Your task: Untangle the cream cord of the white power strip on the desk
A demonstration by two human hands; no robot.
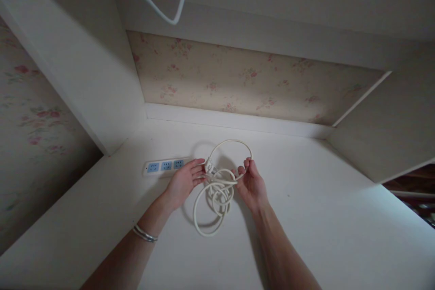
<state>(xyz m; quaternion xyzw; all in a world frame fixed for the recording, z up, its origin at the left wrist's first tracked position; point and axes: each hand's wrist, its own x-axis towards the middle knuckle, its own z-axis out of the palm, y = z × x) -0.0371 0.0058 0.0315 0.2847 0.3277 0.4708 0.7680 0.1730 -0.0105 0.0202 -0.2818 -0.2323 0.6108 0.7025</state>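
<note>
A white power strip [165, 166] with three blue socket blocks lies on the white desk surface, just beyond my left hand [186, 182]. The fingers of that hand reach to the cord's plug [209, 166] and appear to hold it at its side. My right hand [250, 185] is closed, pinching the cream power cord [232, 140], which arches between my two hands. Loose coils of the cord [217, 199] hang between the hands and cast a shadow on the desk. Part of the plug is hidden by my left fingertips.
The desk [306, 217] is bounded by a white side panel [112, 63] at left and another panel [390, 113] at right. Flowered wallpaper [251, 77] covers the back above a white ledge [238, 121]. A pale cable loop [173, 20] hangs overhead.
</note>
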